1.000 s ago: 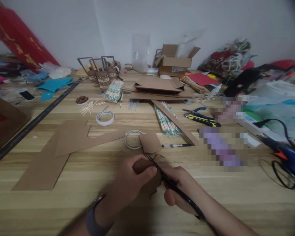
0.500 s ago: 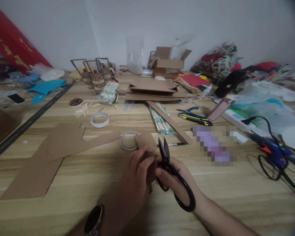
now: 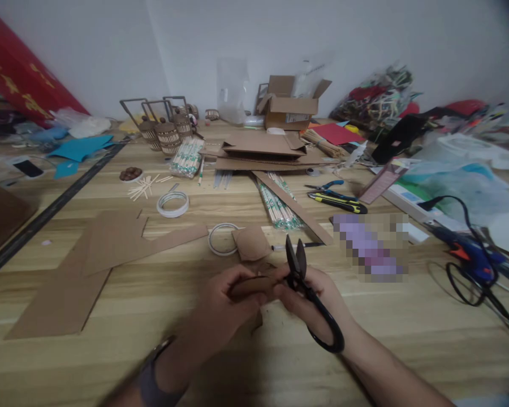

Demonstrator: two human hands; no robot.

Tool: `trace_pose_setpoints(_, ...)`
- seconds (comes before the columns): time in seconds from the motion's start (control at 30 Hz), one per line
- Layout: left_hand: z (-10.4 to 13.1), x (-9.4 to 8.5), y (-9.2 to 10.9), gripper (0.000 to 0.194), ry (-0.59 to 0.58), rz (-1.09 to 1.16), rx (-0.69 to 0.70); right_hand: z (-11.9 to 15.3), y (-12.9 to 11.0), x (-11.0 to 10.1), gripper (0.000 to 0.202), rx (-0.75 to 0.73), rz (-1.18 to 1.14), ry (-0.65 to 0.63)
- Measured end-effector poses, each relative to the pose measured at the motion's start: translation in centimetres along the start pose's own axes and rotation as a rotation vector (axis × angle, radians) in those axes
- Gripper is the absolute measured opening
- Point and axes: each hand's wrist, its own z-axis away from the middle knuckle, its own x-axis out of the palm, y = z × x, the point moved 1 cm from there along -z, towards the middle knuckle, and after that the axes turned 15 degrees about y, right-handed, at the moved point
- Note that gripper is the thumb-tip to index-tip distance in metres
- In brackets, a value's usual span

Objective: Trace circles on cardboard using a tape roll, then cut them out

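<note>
A small brown cardboard piece [image 3: 254, 286] is pinched between the fingers and thumb of my left hand [image 3: 224, 308]. My right hand [image 3: 318, 299] grips black-handled scissors [image 3: 322, 314], whose blades point up and are slightly apart; its fingertips also touch the right end of the cardboard piece. Just beyond my hands lies another small cardboard piece [image 3: 251, 243] with rounded edges, overlapping a thin tape roll [image 3: 223, 239]. A pen [image 3: 280, 247] lies behind the scissors blades.
Large cardboard sheets [image 3: 68, 282] lie at left, near a wider tape roll [image 3: 172, 204]. Wrapped sticks [image 3: 277, 203], pliers [image 3: 328, 186] and a yellow-black cutter [image 3: 337, 202] lie farther back. A blue glue gun [image 3: 470, 260] with a cable is at right.
My left hand has turned and lowered its fingers, so the held cardboard now lies more level. My right hand and the scissors have shifted slightly right.
</note>
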Motion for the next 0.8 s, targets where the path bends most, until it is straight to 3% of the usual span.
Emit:
trace_pose_setpoints(0.03, 0.1, -0.2, 0.3, 0.002, 0.042, -0.025, 0.141, -0.1, 0.0, 0.0, 0.017, 0.006, -0.013, 0.02)
trace_pose_setpoints(0.1, 0.6, -0.5, 0.8, 0.015, 0.166, -0.146, 0.489, -0.2, 0.3, 0.1, 0.026, 0.075, -0.071, 0.05)
trace_pose_setpoints(0.2, 1.5, -0.7, 1.3, 0.024, 0.304, -0.443, 0.855, -0.1, 0.8, 0.3, 0.043, 0.243, -0.189, -0.059)
trace_pose_setpoints(0.3, 2.0, -0.4, 1.6, 0.022, 0.351, -0.627, 1.0, 0.3, 1.0, 0.6, 0.049, 0.307, -0.234, -0.221)
trace_pose_setpoints(0.4, 2.2, 0.0, 1.4, 0.024, 0.387, -0.666, 1.017, 0.4, 0.9, 0.5, 0.049, 0.285, -0.175, -0.25)
trace_pose_setpoints(0.47, 2.1, 0.1, 0.9, 0.028, 0.418, -0.604, 0.958, 0.3, 0.8, 0.2, 0.05, 0.267, -0.129, -0.229)
trace_pose_setpoints(0.53, 1.8, 0.1, 0.4, 0.033, 0.437, -0.415, 0.802, -0.1, 0.6, -0.2, 0.053, 0.242, -0.102, -0.209)
trace_pose_setpoints(0.6, 1.1, -0.1, 0.0, 0.03, 0.467, -0.119, 0.481, -0.4, 0.4, -0.7, 0.054, 0.209, -0.081, -0.214)
trace_pose_setpoints(0.67, 0.3, -0.2, 0.0, 0.032, 0.453, 0.162, 0.063, -0.7, 0.4, -1.2, 0.052, 0.155, -0.032, -0.255)
trace_pose_setpoints(0.73, -0.2, -0.3, 0.4, 0.043, 0.329, 0.262, -0.213, -0.9, 0.6, -1.4, 0.047, 0.045, 0.048, -0.312)
trace_pose_setpoints(0.8, -0.5, -0.3, 1.1, 0.038, 0.147, 0.153, -0.247, -1.2, 0.8, -1.5, 0.039, -0.099, 0.142, -0.331)
